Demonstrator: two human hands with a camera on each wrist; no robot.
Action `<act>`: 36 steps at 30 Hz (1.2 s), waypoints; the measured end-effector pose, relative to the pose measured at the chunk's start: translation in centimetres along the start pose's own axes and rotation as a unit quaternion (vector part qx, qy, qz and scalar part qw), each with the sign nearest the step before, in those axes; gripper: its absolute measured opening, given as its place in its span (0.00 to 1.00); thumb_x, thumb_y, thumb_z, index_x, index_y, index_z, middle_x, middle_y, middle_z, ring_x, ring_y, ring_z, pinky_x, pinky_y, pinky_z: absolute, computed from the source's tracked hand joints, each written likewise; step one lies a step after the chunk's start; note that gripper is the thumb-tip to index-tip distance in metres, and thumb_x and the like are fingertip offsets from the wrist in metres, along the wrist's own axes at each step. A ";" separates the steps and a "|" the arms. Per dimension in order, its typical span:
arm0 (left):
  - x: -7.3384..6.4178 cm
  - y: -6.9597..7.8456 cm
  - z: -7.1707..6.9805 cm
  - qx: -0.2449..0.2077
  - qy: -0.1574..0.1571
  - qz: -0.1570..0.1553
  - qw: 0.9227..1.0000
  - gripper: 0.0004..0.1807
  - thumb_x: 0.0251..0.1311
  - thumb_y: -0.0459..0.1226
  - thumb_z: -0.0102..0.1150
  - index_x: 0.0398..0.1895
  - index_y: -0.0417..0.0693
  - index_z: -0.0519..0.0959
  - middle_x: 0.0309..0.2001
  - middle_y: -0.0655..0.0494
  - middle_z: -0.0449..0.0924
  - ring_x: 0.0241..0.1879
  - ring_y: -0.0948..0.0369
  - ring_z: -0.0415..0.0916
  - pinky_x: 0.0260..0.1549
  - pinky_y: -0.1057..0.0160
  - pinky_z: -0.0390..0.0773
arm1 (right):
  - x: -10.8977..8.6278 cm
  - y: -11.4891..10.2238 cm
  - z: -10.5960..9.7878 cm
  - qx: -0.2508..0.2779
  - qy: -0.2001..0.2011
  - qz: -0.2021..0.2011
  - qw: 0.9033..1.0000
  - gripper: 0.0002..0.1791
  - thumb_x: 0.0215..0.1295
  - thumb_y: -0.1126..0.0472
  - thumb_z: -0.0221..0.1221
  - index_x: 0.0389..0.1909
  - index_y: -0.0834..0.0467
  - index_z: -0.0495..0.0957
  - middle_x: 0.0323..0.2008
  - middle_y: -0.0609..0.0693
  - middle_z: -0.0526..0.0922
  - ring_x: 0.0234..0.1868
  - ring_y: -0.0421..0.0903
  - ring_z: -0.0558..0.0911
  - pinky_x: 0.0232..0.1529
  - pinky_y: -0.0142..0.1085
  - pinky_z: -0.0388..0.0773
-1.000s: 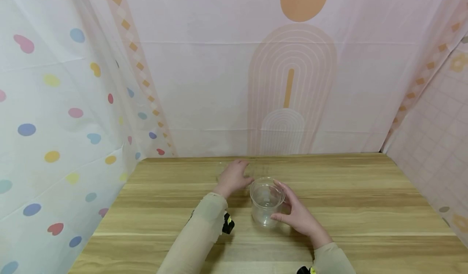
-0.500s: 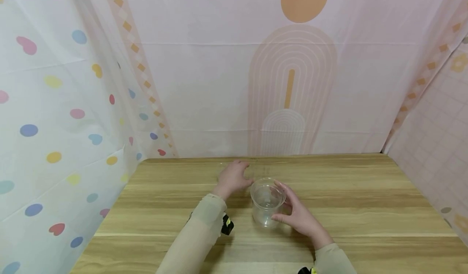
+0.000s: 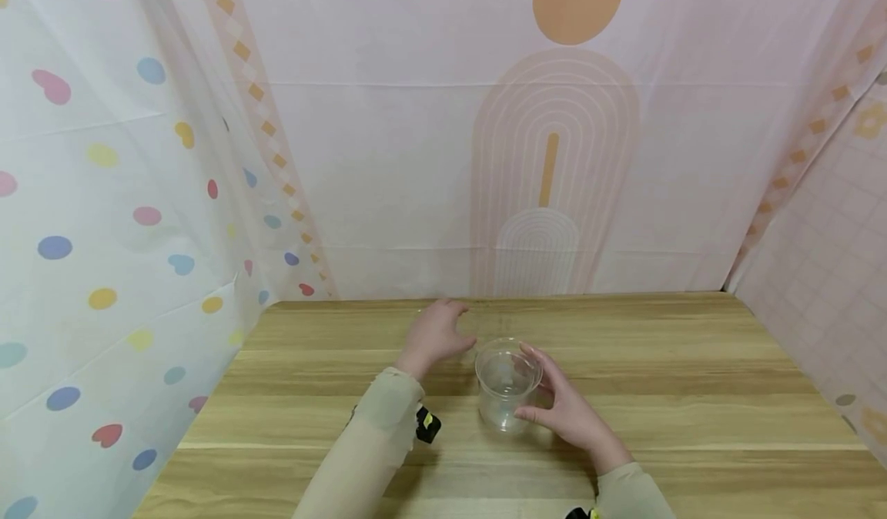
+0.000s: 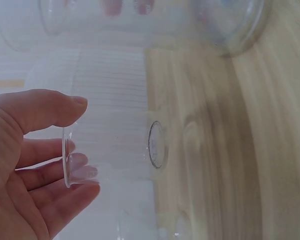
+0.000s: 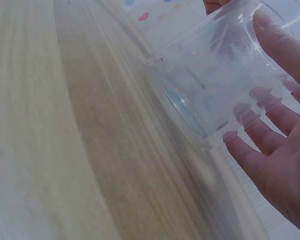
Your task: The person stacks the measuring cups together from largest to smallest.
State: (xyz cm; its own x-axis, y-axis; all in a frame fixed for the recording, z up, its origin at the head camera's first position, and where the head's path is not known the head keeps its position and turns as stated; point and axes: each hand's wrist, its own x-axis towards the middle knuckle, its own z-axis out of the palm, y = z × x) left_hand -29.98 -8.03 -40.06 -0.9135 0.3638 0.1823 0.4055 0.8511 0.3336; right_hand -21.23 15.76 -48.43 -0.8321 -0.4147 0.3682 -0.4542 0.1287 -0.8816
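Observation:
A clear plastic cup [image 3: 504, 396] with a wide rim stands upright near the middle of the wooden table [image 3: 679, 396]. My right hand [image 3: 564, 411] grips its right side, thumb in front and fingers behind. In the right wrist view the fingertips show through the wall of that cup [image 5: 210, 75], which bears faint embossed lettering. Farther back, my left hand [image 3: 433, 338] curves round the rim of a second clear cup [image 4: 112, 145], its fingers partly seen through the plastic. Most of this cup is hidden or too transparent to make out in the head view.
Another faint clear edge [image 4: 120, 225] shows at the bottom of the left wrist view; what it belongs to, I cannot tell. A pale patterned cloth [image 3: 388, 165] hangs behind the table, and a dotted cloth [image 3: 104, 219] hangs on the left.
My left hand and forearm have shifted slightly left and away from me. The right hand and its cup stay in place.

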 end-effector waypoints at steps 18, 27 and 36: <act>-0.6 1.0 -1.1 0.018 0.046 0.027 0.998 0.30 0.51 0.45 0.71 0.56 0.40 0.79 0.55 0.42 0.79 0.52 0.46 0.78 0.49 0.48 0.79 | 0.1 0.1 0.0 0.014 -0.001 0.003 1.000 0.51 0.56 0.66 0.70 0.77 0.58 0.50 0.70 0.65 0.64 0.69 0.63 0.64 0.63 0.31 0.64; -1.1 1.7 -2.1 0.011 0.057 0.038 0.998 0.30 0.51 0.44 0.71 0.56 0.38 0.79 0.53 0.41 0.79 0.48 0.46 0.80 0.46 0.49 0.80 | 0.1 0.1 0.0 0.006 0.001 0.001 1.000 0.51 0.56 0.66 0.70 0.77 0.59 0.51 0.69 0.67 0.64 0.68 0.65 0.65 0.63 0.34 0.66; -1.5 2.5 -3.6 0.016 0.054 0.040 0.998 0.29 0.52 0.43 0.71 0.57 0.39 0.79 0.55 0.42 0.79 0.49 0.47 0.80 0.46 0.50 0.80 | 0.1 0.1 0.0 0.005 0.002 0.003 1.000 0.51 0.56 0.66 0.69 0.76 0.59 0.51 0.70 0.66 0.64 0.69 0.65 0.64 0.64 0.35 0.66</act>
State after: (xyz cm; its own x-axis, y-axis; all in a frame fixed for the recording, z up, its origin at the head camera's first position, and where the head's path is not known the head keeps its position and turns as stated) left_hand -27.45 -7.87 -36.16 -0.8687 0.3897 0.3058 0.4741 0.8330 0.2852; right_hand -21.34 15.77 -48.49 -0.8362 -0.4110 0.3630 -0.4450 0.1218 -0.8872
